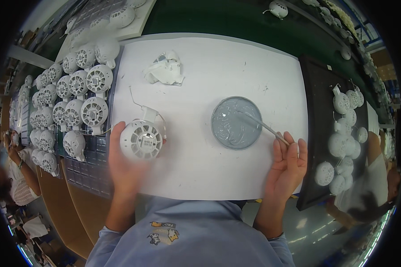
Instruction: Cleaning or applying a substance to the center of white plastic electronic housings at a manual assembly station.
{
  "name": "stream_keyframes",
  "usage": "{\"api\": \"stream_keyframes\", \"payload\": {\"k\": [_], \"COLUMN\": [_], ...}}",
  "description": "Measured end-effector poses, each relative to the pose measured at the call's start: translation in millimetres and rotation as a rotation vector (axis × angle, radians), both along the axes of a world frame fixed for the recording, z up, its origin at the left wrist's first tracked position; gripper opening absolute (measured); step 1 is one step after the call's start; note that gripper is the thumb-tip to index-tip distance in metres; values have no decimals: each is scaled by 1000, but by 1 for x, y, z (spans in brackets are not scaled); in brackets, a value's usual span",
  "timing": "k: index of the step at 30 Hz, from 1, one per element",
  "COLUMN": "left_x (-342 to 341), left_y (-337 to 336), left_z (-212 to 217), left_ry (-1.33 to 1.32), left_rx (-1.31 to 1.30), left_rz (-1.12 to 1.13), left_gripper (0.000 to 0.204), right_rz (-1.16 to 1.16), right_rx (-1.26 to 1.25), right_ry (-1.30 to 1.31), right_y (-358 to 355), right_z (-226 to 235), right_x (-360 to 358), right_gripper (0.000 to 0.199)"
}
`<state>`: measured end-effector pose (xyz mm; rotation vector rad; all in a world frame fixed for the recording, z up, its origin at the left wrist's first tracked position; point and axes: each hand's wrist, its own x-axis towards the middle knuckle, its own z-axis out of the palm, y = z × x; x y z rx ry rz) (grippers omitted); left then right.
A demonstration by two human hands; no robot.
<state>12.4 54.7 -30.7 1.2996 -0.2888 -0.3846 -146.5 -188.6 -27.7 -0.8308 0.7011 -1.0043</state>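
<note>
My left hand (128, 167) is closed around a round white vented housing (141, 139), its slotted face turned up with a small square part at the centre. A white bracket (148, 115) and thin wires stick out from its far side. Between the fingers of my right hand (287, 162) is a thin stick (266, 127), slanting left. The stick's far tip dips into grey paste in a round shallow tub (213, 130). Both hands are over a white sheet (196, 173), the tub resting right of its middle.
A crumpled, grey-smeared tissue (165, 69) lies on the far left of the sheet. Several similar housings (94, 111) stand in rows on clear trays (91, 162) at left. More white housings (341, 144) sit on a dark tray (314, 133) at right. Other people are at both sides.
</note>
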Motion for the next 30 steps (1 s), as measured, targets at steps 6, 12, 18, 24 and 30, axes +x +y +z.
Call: {"api": "stream_keyframes", "payload": {"k": [6, 12, 18, 24, 30], "left_x": [-7, -7, -7, -4, -7], "left_y": [-18, -31, -45, -45, -44], "left_z": [18, 32, 30, 32, 30], "left_ry": [19, 160, 106, 67, 29], "left_rx": [41, 0, -172, -134, -149], "left_rz": [-44, -107, -197, -260, -313], "left_gripper": [97, 88, 78, 74, 74], "right_rz": [-43, -47, -46, -18, 89], "right_rx": [26, 71, 31, -116, -539], "right_ry": [-12, -52, -50, -87, -168], "right_y": [-4, -5, -2, 8, 28], "right_z": [-3, 0, 5, 16, 27], "right_x": [-4, -7, -2, -4, -5], "right_gripper": [25, 28, 30, 32, 33]}}
